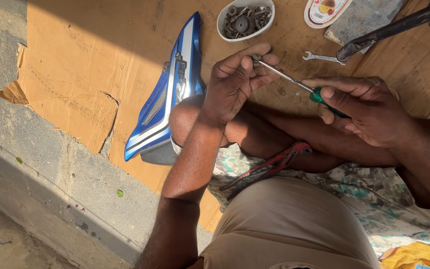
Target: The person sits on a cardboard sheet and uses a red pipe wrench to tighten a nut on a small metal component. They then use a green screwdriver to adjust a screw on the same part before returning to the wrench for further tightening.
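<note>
My right hand (367, 109) grips the green handle of a screwdriver (294, 83), whose metal shaft points up and left. My left hand (236, 82) pinches a small screw or bolt (257, 58) at the shaft's tip, fingers closed around it. Both hands hover above my bent knees. A white oval bowl (224, 29) holding several bolts, nuts and washers sits just beyond my left hand on the cardboard.
A blue and white motorcycle side panel (167, 97) lies on the cardboard sheet (75, 74) left of my knee. A small spanner (320, 58), a round lid (324, 11) and a dark metal bar (389, 31) lie at the top right. Red-handled pliers (272, 167) rest on my lap. Concrete edge (36, 169) at left.
</note>
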